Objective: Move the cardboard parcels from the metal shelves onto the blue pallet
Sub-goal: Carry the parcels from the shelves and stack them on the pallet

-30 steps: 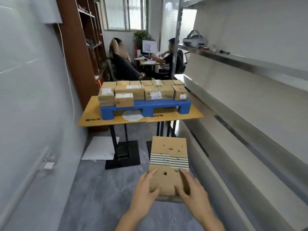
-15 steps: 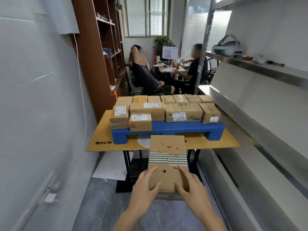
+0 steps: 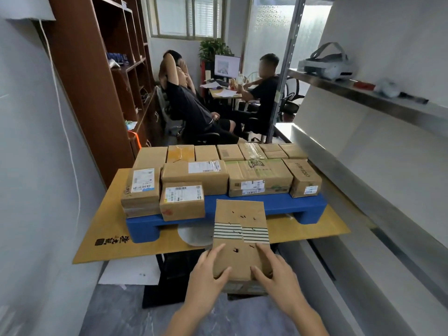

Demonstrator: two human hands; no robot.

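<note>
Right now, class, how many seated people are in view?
2: one black-clothed person leaning back, arms raised, left of the far cluttered desk; another black-clothed person at its right side. Others may be hidden.

Held parcel [image 3: 240, 241]: matt brown cardboard, pocked with small dark holes, band of striped tape across middle. Stacked parcels [image 3: 194, 177]: matt cardboard, some with glossy clear tape, white paper labels. Pallet [image 3: 286, 207]: smooth blue plastic. Desk [image 3: 109, 236] top: matt yellow-brown board. Metal shelves [image 3: 363, 95]: brushed, dull-sheen steel. Bookcase [image 3: 97, 76]: reddish-brown wood. Floor [image 3: 121, 311]: smooth grey.
</note>
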